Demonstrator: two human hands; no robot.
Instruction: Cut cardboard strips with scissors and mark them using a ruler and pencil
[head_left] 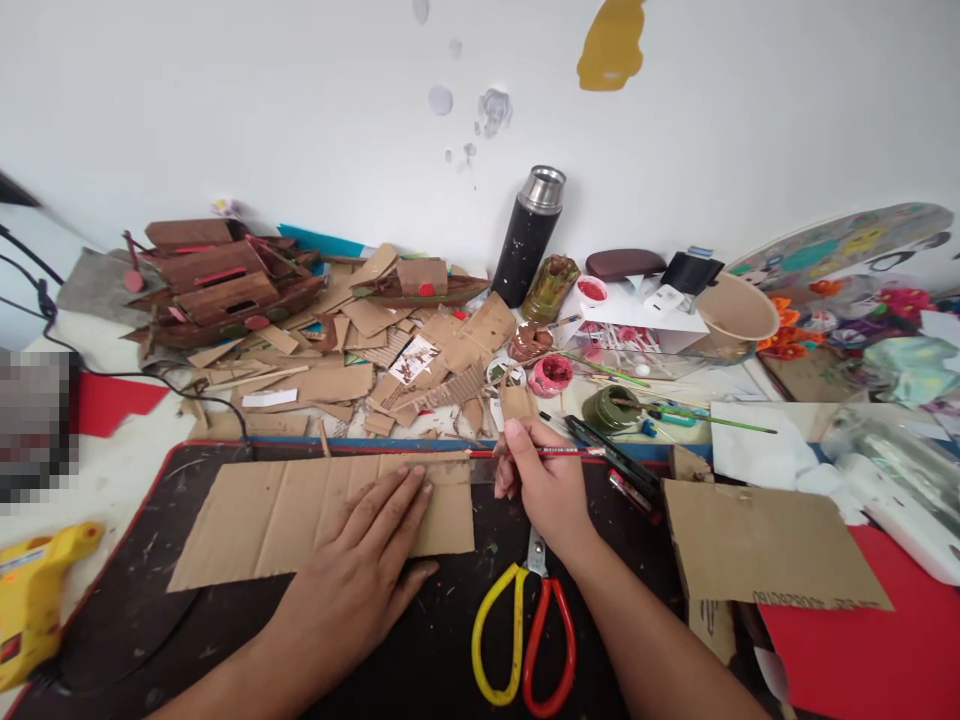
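My left hand point(379, 545) lies flat, fingers stretched out, on a creased strip of brown cardboard point(247, 520). A see-through strip that looks like a ruler point(482, 472) runs under its fingertips along the cardboard's upper right part. My right hand point(551, 490) is closed around a thin red pencil point(561, 450), just right of the cardboard. The pencil's left end is close to the cardboard's upper right corner; whether it touches is unclear. Scissors point(536, 560) with one yellow and one red handle lie beneath my right wrist, blades partly hidden.
A dark mat point(435, 650) covers the front. Behind are cardboard scraps point(352, 385), brown model boats point(225, 290), paint jars point(551, 375) and a black flask point(529, 235). A yellow glue gun point(37, 600) sits left; more cardboard point(772, 545) and red paper point(862, 650) lie right.
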